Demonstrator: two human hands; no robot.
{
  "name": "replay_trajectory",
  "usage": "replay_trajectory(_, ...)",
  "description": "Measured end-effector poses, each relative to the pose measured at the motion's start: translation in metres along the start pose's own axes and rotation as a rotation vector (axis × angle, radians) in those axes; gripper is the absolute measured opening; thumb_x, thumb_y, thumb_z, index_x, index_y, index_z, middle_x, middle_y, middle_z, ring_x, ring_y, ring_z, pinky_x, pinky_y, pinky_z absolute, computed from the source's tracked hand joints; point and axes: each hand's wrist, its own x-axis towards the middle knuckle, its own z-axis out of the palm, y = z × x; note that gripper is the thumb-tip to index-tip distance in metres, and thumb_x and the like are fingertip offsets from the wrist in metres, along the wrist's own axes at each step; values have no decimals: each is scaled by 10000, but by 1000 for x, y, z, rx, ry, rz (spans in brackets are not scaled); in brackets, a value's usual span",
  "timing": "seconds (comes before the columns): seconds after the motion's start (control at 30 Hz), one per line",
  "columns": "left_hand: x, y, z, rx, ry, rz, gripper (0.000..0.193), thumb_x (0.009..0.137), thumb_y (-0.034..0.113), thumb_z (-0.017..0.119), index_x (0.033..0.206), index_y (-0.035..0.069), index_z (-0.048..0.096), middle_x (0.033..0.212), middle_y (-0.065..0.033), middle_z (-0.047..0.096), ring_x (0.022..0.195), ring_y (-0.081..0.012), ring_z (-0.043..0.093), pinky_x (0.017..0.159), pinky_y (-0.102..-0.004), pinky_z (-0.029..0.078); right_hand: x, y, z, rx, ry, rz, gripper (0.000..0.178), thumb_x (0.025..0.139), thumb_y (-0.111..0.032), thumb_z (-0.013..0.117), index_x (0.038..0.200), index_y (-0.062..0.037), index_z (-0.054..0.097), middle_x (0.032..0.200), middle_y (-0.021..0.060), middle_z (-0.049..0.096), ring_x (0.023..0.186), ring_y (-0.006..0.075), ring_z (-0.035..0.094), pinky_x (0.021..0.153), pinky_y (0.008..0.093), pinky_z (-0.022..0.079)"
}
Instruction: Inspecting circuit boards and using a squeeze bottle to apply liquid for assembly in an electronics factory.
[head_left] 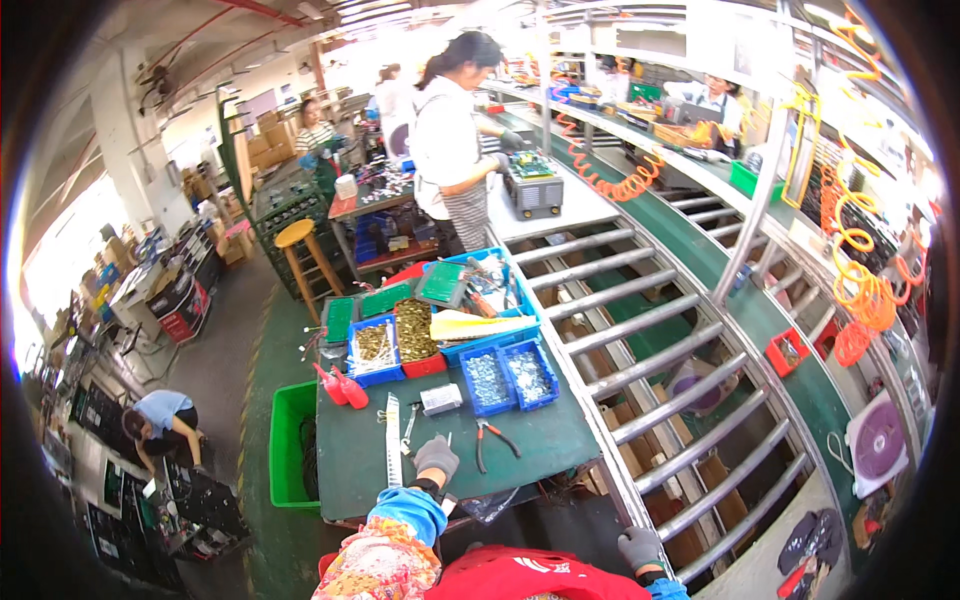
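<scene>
My left hand (436,458), in a grey glove, rests on the green worktable (540,440) with its fingers curled and nothing visible in it. Close beside it lie a white ruler-like strip (392,454), a small metal tool (409,428) and red-handled pliers (492,437). My right hand (639,547), also grey-gloved, is closed on the near end of the roller conveyor's metal rail (617,480), at the table's right corner.
Blue bins of small metal parts (508,376), bins of brass parts (414,332), green circuit boards (385,299) and red bottles (342,386) crowd the table's far half. A roller conveyor (650,340) runs right of it. A person (452,140) works farther along. A green crate (291,445) sits left.
</scene>
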Motion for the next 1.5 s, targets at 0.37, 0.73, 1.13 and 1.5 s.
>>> replay_trajectory(0.37, -3, -5, -3, -48, -5, 17, 294, 835, 178, 561, 1096, 61, 630, 1077, -198, 662, 1036, -357, 634, 856, -445, 515, -13, -26, -40, 60, -138, -18, 415, 837, -374, 546, 1097, -70, 655, 1060, 254, 630, 1040, 416, 580, 914, 472, 461)
replay_trajectory(0.73, -4, -15, -19, -141, -93, 72, 272, 802, 182, 603, 1016, 37, 689, 1014, -222, 669, 993, -384, 640, 821, -455, 522, -17, -42, -54, 25, -220, 26, 468, 831, -368, 544, 1145, -35, 638, 1143, 261, 611, 1113, 412, 556, 969, 452, 440)
replay_trajectory(1.13, -16, -11, -21, -115, -81, 71, 262, 824, 140, 577, 1052, 52, 670, 1067, -202, 662, 1031, -365, 630, 842, -444, 518, -21, -45, -54, 40, -209, 63, 470, 818, -374, 539, 1123, -33, 648, 1127, 267, 612, 1091, 421, 562, 957, 453, 446)
replay_trajectory(1.5, -11, -11, -14, -64, -79, 96, 303, 820, 171, 587, 1096, 48, 621, 1066, -198, 660, 1028, -361, 631, 854, -447, 510, -26, -49, -60, 14, -170, 46, 442, 835, -377, 521, 1099, -49, 657, 1070, 268, 627, 1025, 423, 589, 910, 476, 465)
